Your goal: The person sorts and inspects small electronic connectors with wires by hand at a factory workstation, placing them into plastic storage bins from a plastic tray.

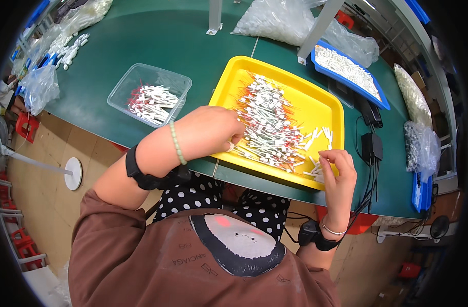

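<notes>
Yellow tray (316, 110) held most of our wired parts (267, 117); we judged plenty left. Clear box (126, 82) held a smaller batch, probably done. Parts looked thin, white-ended, heaped crisscross. Left hand (218, 128) pinched narrow at tray's near edge, right hand (341, 169) half-curled by loose white pieces (313, 175); couldn't tell if either gripped anything.

Worn on the head, looking steeply down in wide fisheye from close above the brown printed fabric shirt (142, 250), toward bare left hand (218, 125), bare right hand (340, 171) and flat green desk (162, 33).
</notes>
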### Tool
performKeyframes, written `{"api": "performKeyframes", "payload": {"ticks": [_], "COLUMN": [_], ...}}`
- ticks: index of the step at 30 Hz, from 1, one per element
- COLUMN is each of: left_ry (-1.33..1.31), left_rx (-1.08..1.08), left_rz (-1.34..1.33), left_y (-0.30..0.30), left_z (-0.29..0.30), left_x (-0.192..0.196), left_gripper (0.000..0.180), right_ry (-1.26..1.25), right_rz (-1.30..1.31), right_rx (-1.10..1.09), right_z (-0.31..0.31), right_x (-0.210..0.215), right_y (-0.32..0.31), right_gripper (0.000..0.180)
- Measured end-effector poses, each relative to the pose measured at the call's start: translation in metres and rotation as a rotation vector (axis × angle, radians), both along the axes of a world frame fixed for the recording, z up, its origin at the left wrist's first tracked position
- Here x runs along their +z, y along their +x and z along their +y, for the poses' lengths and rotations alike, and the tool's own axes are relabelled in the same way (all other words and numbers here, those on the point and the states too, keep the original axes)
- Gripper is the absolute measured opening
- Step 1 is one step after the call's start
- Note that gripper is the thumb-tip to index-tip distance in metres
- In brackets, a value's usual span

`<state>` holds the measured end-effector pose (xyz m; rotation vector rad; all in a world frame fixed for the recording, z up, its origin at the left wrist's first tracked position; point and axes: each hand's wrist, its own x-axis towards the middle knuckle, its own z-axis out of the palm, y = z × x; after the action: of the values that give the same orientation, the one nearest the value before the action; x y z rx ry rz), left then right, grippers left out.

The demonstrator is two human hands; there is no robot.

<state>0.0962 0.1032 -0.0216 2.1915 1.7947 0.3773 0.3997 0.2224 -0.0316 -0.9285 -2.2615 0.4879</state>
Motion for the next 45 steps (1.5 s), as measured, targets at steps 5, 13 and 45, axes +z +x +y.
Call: {"api": "performKeyframes", "payload": {"ticks": [5, 13, 45], "left_ry": [0.109, 0.255, 0.45], "left_rx": [0.059, 0.186, 0.532], "left_rz": [-0.37, -0.839, -0.46], "left_y": [0.003, 0.028, -0.075], "left_z": [-0.014, -0.029, -0.073], "left_x": [0.008, -0.022, 0.012], "left_gripper": [0.015, 0.015, 0.02], "right_ry": [0.012, -0.135, 0.018], "right_rz": [0.111, 0.265, -0.064], "right_rx": [0.154, 0.265, -0.096], "right_z": [-0.023, -0.042, -0.005], "right_x": [0.006, 0.001, 0.006], "right_y": [-0.026, -0.063, -0.004], "right_gripper": [0.017, 0.02, 0.022]}}
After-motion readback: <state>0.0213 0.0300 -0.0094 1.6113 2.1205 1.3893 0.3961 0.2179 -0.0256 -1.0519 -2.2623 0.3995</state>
